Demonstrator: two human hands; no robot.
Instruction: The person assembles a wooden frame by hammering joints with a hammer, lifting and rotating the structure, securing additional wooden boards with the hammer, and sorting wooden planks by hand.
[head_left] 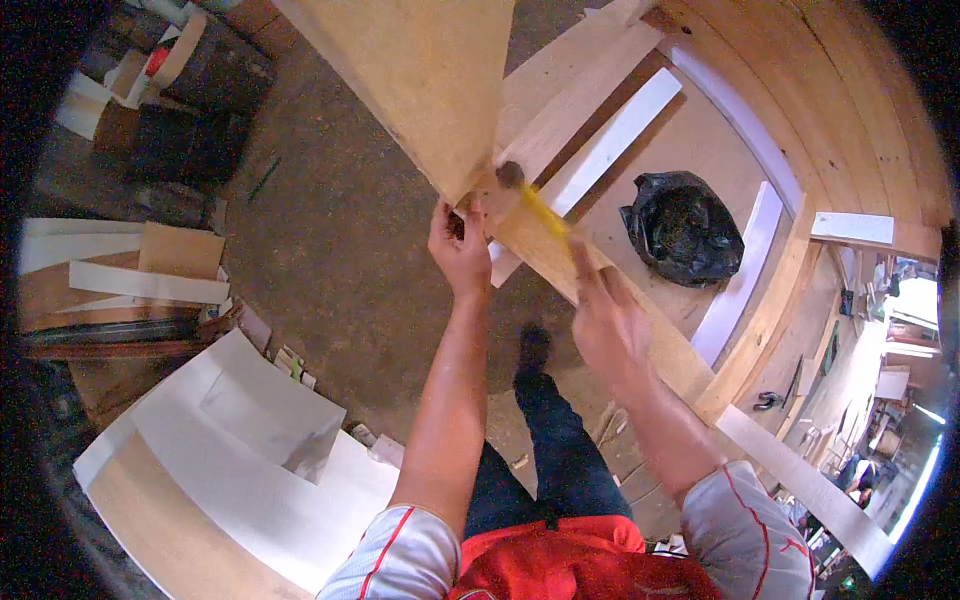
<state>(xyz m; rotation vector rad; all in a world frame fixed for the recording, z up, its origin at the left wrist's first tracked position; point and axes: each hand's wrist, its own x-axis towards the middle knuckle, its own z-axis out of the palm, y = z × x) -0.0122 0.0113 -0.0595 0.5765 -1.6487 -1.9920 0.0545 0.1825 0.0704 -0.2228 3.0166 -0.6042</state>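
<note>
In the head view, my right hand [612, 325] is wrapped round the handle of a hammer [545, 210], which has a yellow shaft and a dark head, slightly blurred. The hammer head is close to the lower corner of a long tan wooden panel [435, 90]. At that corner my left hand [462, 255] is closed, thumb and fingers pinched against the wood. Something small and dark brown shows between those fingers, too small to name. Below the hammer runs a wooden board [640, 315], part of a frame.
A black plastic bag [685, 230] lies on the flat panel inside the frame, near a white strip [620, 140]. White boards [260, 430] are stacked at lower left, with offcuts [150, 280] beyond. Wooden planks [830, 90] rise at right. The floor [320, 230] is brown.
</note>
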